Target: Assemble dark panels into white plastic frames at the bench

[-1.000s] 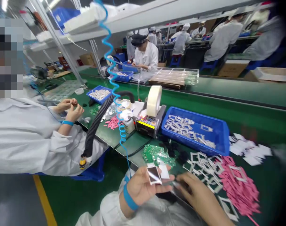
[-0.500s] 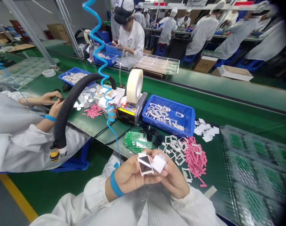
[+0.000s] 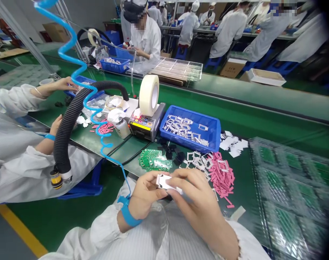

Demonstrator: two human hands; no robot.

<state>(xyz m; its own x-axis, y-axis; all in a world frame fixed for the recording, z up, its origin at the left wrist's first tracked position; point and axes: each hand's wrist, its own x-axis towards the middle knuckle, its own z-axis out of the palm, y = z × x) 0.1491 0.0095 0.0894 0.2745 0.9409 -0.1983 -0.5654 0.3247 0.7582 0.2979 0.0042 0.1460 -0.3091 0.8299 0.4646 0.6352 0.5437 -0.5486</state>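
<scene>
— Nearest?
— A small flat white rectangular frame point(image 3: 164, 182), held up between both hands, just off the near edge of the green table point(image 3: 248, 108).

— Hands?
— Left hand point(image 3: 145, 196), a blue wrist strap point(image 3: 128, 216) around its wrist, closed on the frame's left end. Right hand point(image 3: 197, 195) pinching the right end, no release on either side.

— Handling?
— Probably very light, thin and stiff, though likely easy to bend or snap. Best taken by the outer edges, between thumb and fingertip.

— Look?
— Bright white, with squared corners. Middle too covered to tell.

— Beyond?
— Green printed circuit boards point(image 3: 153, 160), small black pieces point(image 3: 172, 155), loose white frames point(image 3: 197, 160) and pink strips point(image 3: 221, 177) across the table. Then a blue plastic tray point(image 3: 214, 135) of white frames, and a cream tape roll point(image 3: 148, 95) on a tape dispenser point(image 3: 145, 126). Farther left, a co-worker's hand point(image 3: 63, 84).
</scene>
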